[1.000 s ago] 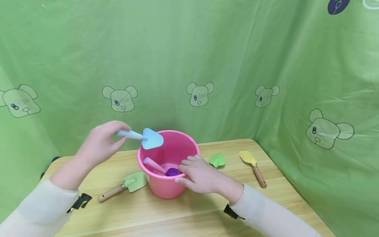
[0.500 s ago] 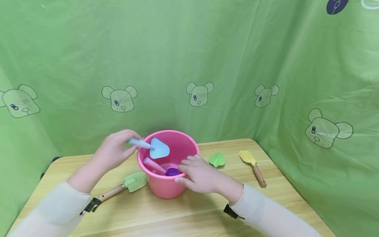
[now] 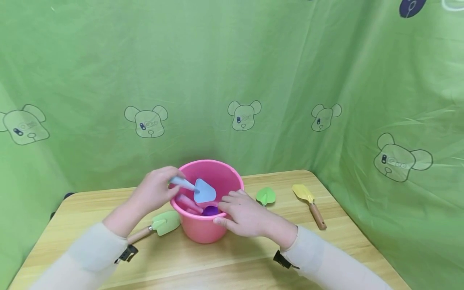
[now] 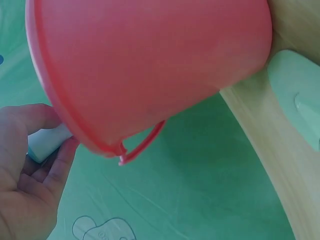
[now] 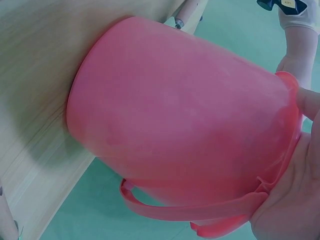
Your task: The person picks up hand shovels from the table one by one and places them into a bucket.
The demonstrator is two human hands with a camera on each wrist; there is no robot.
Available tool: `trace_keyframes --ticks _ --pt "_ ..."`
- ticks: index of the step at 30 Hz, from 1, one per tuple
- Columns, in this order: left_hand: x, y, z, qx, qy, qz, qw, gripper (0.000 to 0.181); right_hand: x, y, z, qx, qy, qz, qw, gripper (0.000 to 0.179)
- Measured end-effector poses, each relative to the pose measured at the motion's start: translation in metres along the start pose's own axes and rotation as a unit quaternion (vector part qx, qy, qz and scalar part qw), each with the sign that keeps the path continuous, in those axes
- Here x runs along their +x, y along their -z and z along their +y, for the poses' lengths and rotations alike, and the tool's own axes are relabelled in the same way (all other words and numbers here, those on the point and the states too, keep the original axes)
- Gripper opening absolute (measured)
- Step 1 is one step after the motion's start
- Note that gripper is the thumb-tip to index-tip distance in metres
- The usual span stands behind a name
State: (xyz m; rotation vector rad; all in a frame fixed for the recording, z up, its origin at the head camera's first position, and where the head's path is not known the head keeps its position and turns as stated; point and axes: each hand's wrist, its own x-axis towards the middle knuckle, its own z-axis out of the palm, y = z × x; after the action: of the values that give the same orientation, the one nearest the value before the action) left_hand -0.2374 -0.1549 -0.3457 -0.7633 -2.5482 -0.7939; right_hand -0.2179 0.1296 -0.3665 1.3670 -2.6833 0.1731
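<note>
On the table, a pink bucket (image 3: 204, 231) stands upright. My left hand (image 3: 157, 189) is at its left rim and grips the handle of a light blue toy trowel (image 3: 204, 191); the blade is within the bucket's mouth. The left wrist view shows thumb and fingers around the pale handle end (image 4: 47, 142) just past the rim. Inside the bucket lies a toy shovel with a pink-lilac handle and purple blade (image 3: 210, 210). My right hand (image 3: 243, 213) holds the front right rim, thumb outside and fingers over the edge. The bucket's strap handle (image 5: 195, 210) hangs down the side.
A pale green trowel (image 3: 166, 222) with a wooden handle lies left of the bucket, partly behind my left forearm. To the right are a bright green leaf-shaped shovel (image 3: 266, 195) and a yellow trowel (image 3: 306, 194). Green cloth (image 3: 203, 80) hangs behind the wooden table (image 3: 217, 270).
My left hand has moved right and down with the blue trowel, bringing its blade from over the left rim into the bucket's mouth. My right hand keeps its place on the rim.
</note>
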Motion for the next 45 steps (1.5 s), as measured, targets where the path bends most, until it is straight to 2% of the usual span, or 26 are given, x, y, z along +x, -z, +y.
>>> trace_keyframes --ticks 9,18,25,35,45 --pt "0.008 -0.015 0.004 0.001 0.046 -0.052 0.9976 0.02 0.0 -0.001 0.0 0.002 0.001 0.0 1.0 0.035" --pt "0.014 -0.026 0.01 -0.048 0.099 -0.093 0.9896 0.021 0.0 -0.001 0.001 -0.003 0.002 0.006 1.0 0.033" --pt "0.021 -0.031 0.012 -0.03 0.086 -0.105 0.9903 0.02 -0.001 0.0 0.002 -0.003 0.001 0.008 1.0 0.032" --pt "0.025 -0.038 0.015 -0.025 0.107 -0.139 0.9842 0.017 -0.001 -0.001 -0.001 0.004 0.0 0.006 1.0 0.031" --pt "0.032 -0.04 0.019 0.002 0.084 -0.158 0.984 0.014 -0.001 0.0 0.0 0.002 -0.003 0.002 1.0 0.033"
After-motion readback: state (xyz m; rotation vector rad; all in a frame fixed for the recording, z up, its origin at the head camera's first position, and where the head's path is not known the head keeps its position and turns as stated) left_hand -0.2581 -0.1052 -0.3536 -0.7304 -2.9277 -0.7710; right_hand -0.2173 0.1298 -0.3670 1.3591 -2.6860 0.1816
